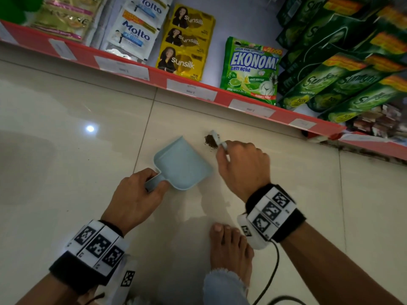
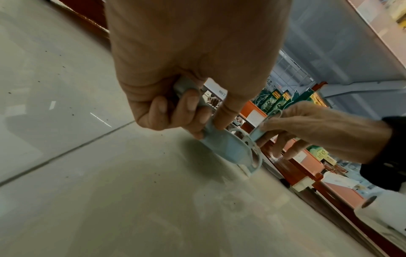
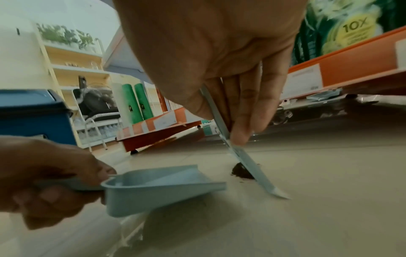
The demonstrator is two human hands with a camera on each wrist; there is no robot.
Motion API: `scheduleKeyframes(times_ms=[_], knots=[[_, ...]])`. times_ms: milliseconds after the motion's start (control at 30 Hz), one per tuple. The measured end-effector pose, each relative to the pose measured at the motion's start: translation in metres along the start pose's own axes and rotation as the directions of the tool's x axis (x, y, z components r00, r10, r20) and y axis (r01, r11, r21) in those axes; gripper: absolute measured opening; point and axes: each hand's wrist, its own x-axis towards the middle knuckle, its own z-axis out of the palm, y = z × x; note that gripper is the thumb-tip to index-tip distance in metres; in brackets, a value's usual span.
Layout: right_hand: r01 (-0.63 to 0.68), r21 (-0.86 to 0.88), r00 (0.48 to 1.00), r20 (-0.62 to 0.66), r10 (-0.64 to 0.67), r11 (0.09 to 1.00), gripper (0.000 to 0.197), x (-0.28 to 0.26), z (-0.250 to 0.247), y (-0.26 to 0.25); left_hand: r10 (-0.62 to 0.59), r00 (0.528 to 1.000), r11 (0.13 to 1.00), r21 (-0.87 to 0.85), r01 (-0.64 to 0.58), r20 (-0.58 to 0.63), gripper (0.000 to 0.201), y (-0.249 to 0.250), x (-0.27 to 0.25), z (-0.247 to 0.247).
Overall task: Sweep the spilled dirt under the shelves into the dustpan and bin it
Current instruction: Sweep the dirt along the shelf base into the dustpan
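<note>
My left hand (image 1: 134,194) grips the handle of the pale blue dustpan (image 1: 181,164), which rests tilted on the cream floor tiles (image 1: 77,150) with its open lip toward the dirt. My right hand (image 1: 243,166) pinches a small flat scraper-like sweeper (image 3: 248,163), its edge on the floor touching the brown dirt pile (image 1: 210,142). The pile lies just beside the pan's lip, near the red shelf edge (image 1: 198,93) stocked with Sunsilk sachets (image 1: 185,40) and an Ekonomi pouch (image 1: 250,69).

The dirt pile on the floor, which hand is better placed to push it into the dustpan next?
Right. The right hand holds the small brush against the dirt pile; the left hand is occupied gripping the dustpan handle beside it.
</note>
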Motion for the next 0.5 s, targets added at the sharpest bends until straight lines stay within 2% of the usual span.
scheduleKeyframes(times_ms=[167, 267, 300, 400, 500], knots=[[0.008, 0.003, 0.994, -0.105, -0.008, 1.0, 0.032, -0.001, -0.01, 0.003, 0.0, 1.0, 1.0, -0.004, -0.001, -0.019, 0.03, -0.004, -0.002, -0.004], [-0.061, -0.07, 0.963, -0.265, 0.041, 0.996, 0.031, 0.014, -0.022, 0.025, -0.018, 0.999, 0.999, -0.029, 0.017, -0.031, 0.03, -0.007, -0.003, -0.006], [-0.085, -0.105, 0.958, -0.283, 0.052, 0.991, 0.031, 0.02, -0.024, 0.032, -0.02, 0.999, 0.999, -0.032, 0.019, -0.034, 0.03, -0.007, -0.003, -0.007], [-0.087, -0.191, 0.975, -0.216, 0.045, 0.978, 0.029, 0.039, -0.022, 0.045, -0.021, 0.999, 0.999, -0.028, 0.02, -0.033, 0.03, -0.006, -0.003, -0.006], [-0.001, -0.214, 0.999, -0.046, -0.009, 0.977, 0.028, 0.046, -0.013, 0.032, -0.012, 0.999, 1.0, -0.013, 0.012, -0.03, 0.029, -0.005, -0.005, -0.005]])
